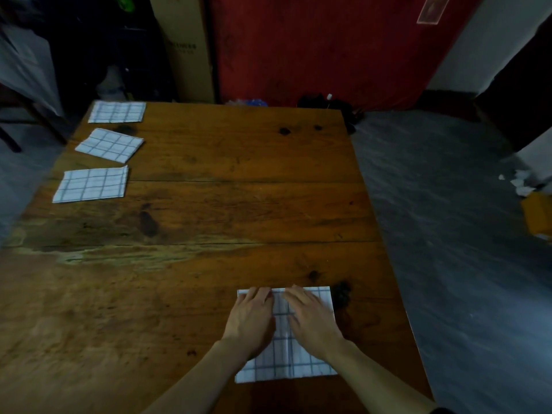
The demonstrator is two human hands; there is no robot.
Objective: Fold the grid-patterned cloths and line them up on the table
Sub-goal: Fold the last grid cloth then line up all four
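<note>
White cotton cloth with a dark blue grid lies near the right front edge of the worn brown plank table, and both of my hands are flat on its far half. My left hand and my right hand sit side by side, fingers straight and close together, palms down, gripping nothing; they press the fabric near its far edge. I cannot tell for certain how many layers are under them, but a crease line runs down the middle of the cloth, so I judge this to be the flattening of a fold.

To do it well I would keep the palms low and sweep outward from the centre line toward the left and right edges, so trapped air and wrinkles leave at the sides. The far corners need checking for alignment before I commit the next fold.

Three folded grid cloths already sit in a column along the far left side: the farthest folded cloth at the corner, the middle folded cloth turned slightly askew, and the nearest folded cloth. This one probably belongs below them, well apart from where it lies now, and squared to that line.
</note>
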